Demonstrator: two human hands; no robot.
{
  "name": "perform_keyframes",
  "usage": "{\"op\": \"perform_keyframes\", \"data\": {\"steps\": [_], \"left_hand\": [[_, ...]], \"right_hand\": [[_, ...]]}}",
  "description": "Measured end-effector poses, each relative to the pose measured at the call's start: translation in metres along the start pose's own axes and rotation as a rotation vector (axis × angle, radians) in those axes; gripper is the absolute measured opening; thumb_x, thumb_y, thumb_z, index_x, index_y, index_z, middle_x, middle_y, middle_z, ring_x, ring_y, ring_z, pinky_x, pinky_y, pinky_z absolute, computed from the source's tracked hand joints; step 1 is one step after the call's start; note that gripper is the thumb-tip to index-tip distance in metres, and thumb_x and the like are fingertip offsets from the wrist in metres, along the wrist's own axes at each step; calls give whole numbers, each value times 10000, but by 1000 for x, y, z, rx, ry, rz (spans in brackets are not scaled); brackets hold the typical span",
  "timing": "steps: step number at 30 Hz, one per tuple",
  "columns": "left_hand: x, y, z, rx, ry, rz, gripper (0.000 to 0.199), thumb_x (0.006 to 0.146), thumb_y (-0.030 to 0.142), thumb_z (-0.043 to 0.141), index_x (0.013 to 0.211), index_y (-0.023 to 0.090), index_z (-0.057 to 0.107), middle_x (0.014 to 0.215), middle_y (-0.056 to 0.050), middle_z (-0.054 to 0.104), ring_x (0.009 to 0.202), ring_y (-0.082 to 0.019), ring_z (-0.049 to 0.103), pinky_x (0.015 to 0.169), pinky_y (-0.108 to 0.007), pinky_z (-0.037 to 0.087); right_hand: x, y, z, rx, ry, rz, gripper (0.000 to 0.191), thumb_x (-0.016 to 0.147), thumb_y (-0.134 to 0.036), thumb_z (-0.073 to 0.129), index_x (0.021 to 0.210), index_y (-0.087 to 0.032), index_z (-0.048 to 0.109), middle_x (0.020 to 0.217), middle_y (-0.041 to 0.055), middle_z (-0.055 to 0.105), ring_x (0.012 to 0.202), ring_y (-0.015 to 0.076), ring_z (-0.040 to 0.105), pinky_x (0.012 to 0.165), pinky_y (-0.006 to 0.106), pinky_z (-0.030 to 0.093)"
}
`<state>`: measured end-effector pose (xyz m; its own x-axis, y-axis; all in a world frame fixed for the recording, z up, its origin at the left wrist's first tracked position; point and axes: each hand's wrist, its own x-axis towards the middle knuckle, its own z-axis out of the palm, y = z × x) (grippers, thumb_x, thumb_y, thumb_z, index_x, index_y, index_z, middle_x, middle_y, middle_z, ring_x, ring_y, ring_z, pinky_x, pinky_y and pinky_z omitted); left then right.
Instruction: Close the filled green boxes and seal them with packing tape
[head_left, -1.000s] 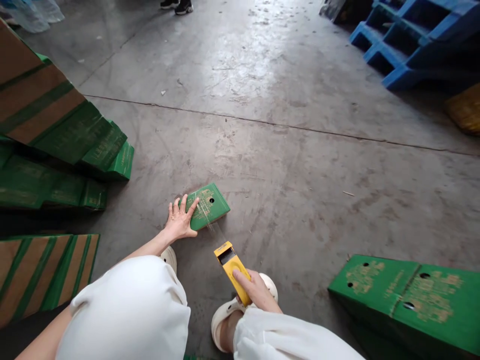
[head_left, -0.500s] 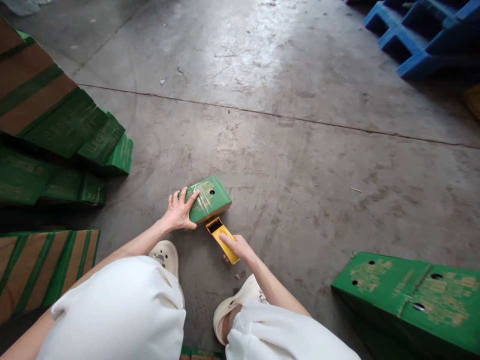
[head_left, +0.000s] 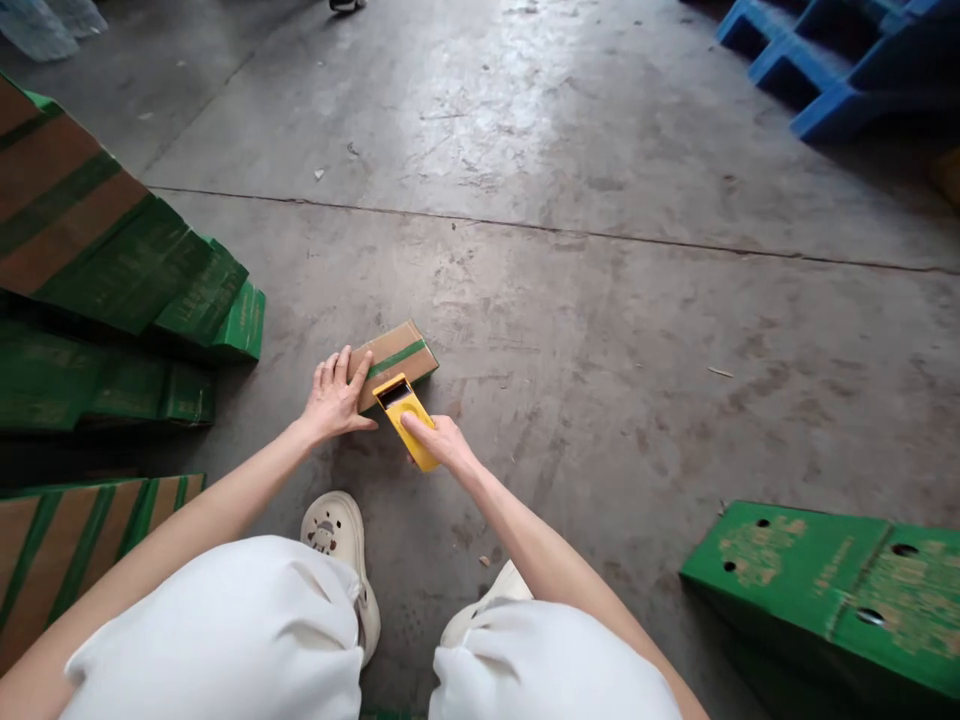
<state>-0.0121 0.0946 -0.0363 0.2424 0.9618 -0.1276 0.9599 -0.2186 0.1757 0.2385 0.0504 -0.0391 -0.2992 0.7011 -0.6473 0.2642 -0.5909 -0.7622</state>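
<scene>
A small carton [head_left: 401,350] lies near the middle of the floor, its brown side with a green stripe facing up. My left hand [head_left: 337,395] grips the carton's left end, fingers spread across it and thumb along the near edge. In my right hand [head_left: 435,436] is a yellow handheld tool [head_left: 422,455] with a dark slot at its head; its exact kind is unclear. My thumb presses on the tool's upper face. The tool's head is close against the carton's near side; whether they touch is hard to tell.
Stacked green and brown cartons [head_left: 112,260] stand on the left, with a striped carton [head_left: 67,540] nearer. Green cartons with holes [head_left: 795,560] stand at lower right. Blue pallets [head_left: 817,80] sit at upper right. My shoe [head_left: 337,540] is just below the hands.
The carton has turned from its green printed face to its brown striped side. Both hands and the yellow tool have shifted up and left in view.
</scene>
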Motion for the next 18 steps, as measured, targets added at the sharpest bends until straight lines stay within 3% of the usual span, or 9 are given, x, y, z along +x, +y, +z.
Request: {"op": "perform_keyframes", "data": {"steps": [4,7,13,18], "left_hand": [[2,26,9,88,62,-57,1194,688,369,859,1702,272,235,1705,-251,191,1498,-536,261,1192,-640,193],[-1,36,6,48,60,-109,1174,681,389,833,1696,303,249,1632,-235,272,1433,-502,329,1152,-603,246],[-50,68,23,-144,-45,-200,1299,638,549,845,1708,355,133,1517,-175,366,1334,-430,399,1114,-554,290],[-72,84,34,-194,-82,-209,1278,654,531,842,1703,390,124,1567,-162,307,1394,-451,332,1134,-575,245]], "right_hand": [[-6,5,-3,42,-4,27,557,879,-728,685,913,-172,697,770,69,768,656,221,753,558,258,578],[-23,0,-15,0,8,43,509,887,-690,689,896,-182,669,742,53,754,656,233,754,554,263,568],[-77,5,-44,-124,-42,112,483,895,-666,669,869,-184,667,715,36,734,626,222,737,513,237,520],[-101,22,-43,-161,-43,141,483,897,-664,649,908,-182,682,769,50,751,675,231,749,546,245,527]]}}
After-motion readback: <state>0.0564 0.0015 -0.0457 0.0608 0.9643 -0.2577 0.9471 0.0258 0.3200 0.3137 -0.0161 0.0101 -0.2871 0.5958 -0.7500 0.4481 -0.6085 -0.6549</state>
